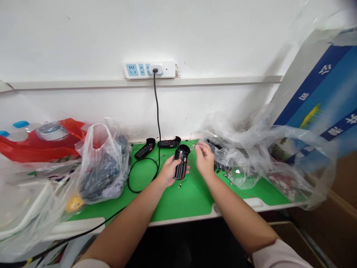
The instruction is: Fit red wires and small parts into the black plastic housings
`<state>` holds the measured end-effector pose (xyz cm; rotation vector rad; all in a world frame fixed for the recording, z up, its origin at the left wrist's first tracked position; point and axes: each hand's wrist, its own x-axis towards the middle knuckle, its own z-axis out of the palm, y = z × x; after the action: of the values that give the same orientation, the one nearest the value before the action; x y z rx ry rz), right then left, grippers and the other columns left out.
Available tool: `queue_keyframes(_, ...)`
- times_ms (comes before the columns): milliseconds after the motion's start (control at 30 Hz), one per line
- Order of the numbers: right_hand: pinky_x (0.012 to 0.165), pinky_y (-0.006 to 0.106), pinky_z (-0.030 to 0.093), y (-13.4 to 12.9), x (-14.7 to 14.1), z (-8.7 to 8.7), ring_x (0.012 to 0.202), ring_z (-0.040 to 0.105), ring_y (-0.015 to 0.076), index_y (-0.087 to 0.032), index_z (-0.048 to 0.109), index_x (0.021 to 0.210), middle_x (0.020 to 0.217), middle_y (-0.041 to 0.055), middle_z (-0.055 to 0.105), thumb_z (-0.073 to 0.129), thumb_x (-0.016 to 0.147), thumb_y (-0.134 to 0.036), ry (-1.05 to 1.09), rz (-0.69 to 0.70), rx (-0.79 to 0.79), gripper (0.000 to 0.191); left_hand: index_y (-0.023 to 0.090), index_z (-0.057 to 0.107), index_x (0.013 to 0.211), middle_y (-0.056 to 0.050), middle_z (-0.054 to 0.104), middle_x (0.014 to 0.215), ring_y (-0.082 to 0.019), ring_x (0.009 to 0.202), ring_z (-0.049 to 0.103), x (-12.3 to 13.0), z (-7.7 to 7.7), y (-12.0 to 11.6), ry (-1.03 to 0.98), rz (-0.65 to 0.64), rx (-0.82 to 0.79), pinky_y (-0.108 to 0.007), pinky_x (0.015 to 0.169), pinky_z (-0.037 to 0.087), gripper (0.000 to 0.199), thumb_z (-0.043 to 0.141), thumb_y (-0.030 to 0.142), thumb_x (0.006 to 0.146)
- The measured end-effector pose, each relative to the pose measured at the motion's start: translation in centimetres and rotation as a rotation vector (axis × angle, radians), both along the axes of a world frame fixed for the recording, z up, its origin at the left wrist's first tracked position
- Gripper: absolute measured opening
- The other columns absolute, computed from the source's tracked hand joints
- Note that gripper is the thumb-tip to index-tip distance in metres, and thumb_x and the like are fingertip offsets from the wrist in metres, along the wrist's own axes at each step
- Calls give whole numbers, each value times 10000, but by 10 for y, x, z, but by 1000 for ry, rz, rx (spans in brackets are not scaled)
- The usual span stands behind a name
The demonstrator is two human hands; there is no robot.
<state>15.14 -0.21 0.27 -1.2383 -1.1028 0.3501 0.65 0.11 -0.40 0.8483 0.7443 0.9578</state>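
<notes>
Your left hand (pixel 169 172) grips the open black plastic housing (pixel 181 162) near the middle of the green desk (pixel 189 201), its long axis pointing toward the far edge. Your right fingers (pixel 199 147), pinched together, sit just beside it, nearer its far end — whether they hold anything, I cannot tell.

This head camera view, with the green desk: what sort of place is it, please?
It is probably a small electronics assembly bench. An open black plastic housing with thin wires and other black housing parts lie on a green work surface, below a wall power strip.
</notes>
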Motion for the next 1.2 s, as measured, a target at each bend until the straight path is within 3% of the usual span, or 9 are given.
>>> queue_keyframes(100, 604, 268, 454, 1, 27, 7, 637, 570, 157, -149, 626, 762, 677, 46, 618, 425, 840, -437, -21, 138, -230, 360, 133, 537, 984, -107, 669, 860, -220, 696, 669, -2, 5, 0, -33, 38, -9, -389, 622, 562, 291, 610, 210, 713)
queue_keyframes(167, 513, 243, 386, -2, 48, 10, 510, 495, 129, -153, 608, 675, 540, 1, 547, 448, 815, -412, -182, 264, -399, 335, 130, 538, 977, -105, 670, 867, -215, 696, 667, -3, 8, 0, -48, 68, -11, -379, 620, 560, 275, 593, 196, 716)
queue_keyframes(300, 470, 233, 293, -11, 82, 11, 464, 412, 102, -160, 563, 559, 487, -25, 491, 463, 776, -327, -559, 375, -579, 292, 123, 544, 990, -117, 674, 894, -230, 730, 670, -6, 11, 1, -82, 89, 13, -376, 641, 555, 259, 560, 208, 746)
queue_keyframes(467, 479, 244, 314, -13, 102, 5, 475, 469, 118, -158, 625, 570, 516, 6, 582, 530, 696, -216, -768, 391, -792, 169, 120, 558, 1051, -138, 672, 966, -208, 772, 652, -10, 12, 5, -120, 73, 7, -334, 637, 546, 309, 568, 207, 755)
queue_keyframes(600, 472, 246, 324, -10, 106, 2, 473, 504, 127, -159, 643, 567, 537, 27, 615, 546, 660, -138, -780, 261, -849, 136, 125, 568, 1036, -130, 677, 955, -196, 736, 646, -12, 12, 5, -124, 84, -10, -337, 628, 543, 303, 580, 198, 742)
queue_keyframes(733, 491, 250, 355, -10, 106, 2, 483, 527, 138, -172, 678, 603, 550, 29, 633, 560, 666, -155, -778, 307, -880, 135, 128, 565, 1035, -130, 676, 959, -197, 737, 648, -12, 12, 5, -131, 88, -13, -344, 636, 543, 305, 581, 197, 739)
queue_keyframes(900, 503, 252, 370, -8, 107, -2, 487, 542, 144, -172, 701, 644, 596, 52, 661, 550, 678, -141, -810, 169, -915, 158, 127, 553, 1057, -130, 678, 946, -197, 706, 653, -13, 11, 7, -121, 90, -11, -344, 623, 541, 340, 586, 208, 728)
queue_keyframes(1033, 578, 236, 409, -3, 106, -7, 650, 618, 162, -189, 726, 825, 798, 63, 708, 559, 646, -81, -804, 153, -853, 267, 132, 550, 1046, -123, 680, 922, -199, 702, 650, -13, 11, 7, -107, 107, -10, -343, 601, 540, 341, 591, 205, 715)
queue_keyframes(1200, 594, 262, 422, -1, 99, -9, 646, 616, 176, -196, 727, 795, 772, 71, 704, 616, 671, -190, -843, 148, -859, 166, 143, 559, 1006, -110, 678, 896, -206, 720, 646, -12, 12, 6, -83, 108, 1, -331, 567, 534, 308, 598, 204, 707)
